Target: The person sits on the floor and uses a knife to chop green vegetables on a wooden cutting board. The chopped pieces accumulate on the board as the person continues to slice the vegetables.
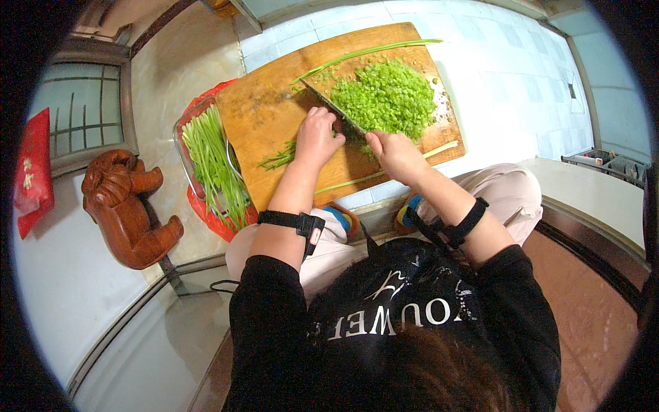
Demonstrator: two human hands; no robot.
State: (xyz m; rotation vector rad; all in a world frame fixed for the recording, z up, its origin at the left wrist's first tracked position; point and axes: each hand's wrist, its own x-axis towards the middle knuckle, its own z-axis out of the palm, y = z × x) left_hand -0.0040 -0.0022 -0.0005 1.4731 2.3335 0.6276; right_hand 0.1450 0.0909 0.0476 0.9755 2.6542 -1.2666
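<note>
A wooden cutting board [257, 110] lies before me. My right hand [399, 157] grips the handle of a kitchen knife [329, 102], whose blade slants away to the upper left across the board. Left of the blade, my left hand [319, 135] has curled fingers over a bunch of green stalks [280, 157] and presses it to the board; the bunch's far end is hidden behind the hand. On the blade's right side spreads a heap of finely chopped green stalks [394, 98]. Single long stalks lie along the board's far edge [365, 51] and near edge [355, 181].
At the board's left, a clear container [198, 180] of long green stalks [213, 159] sits on a red plastic bag [198, 208]. Farther left stands a carved wooden elephant [126, 211]. A red packet [33, 175] is at the far left. A rack [607, 162] stands at right.
</note>
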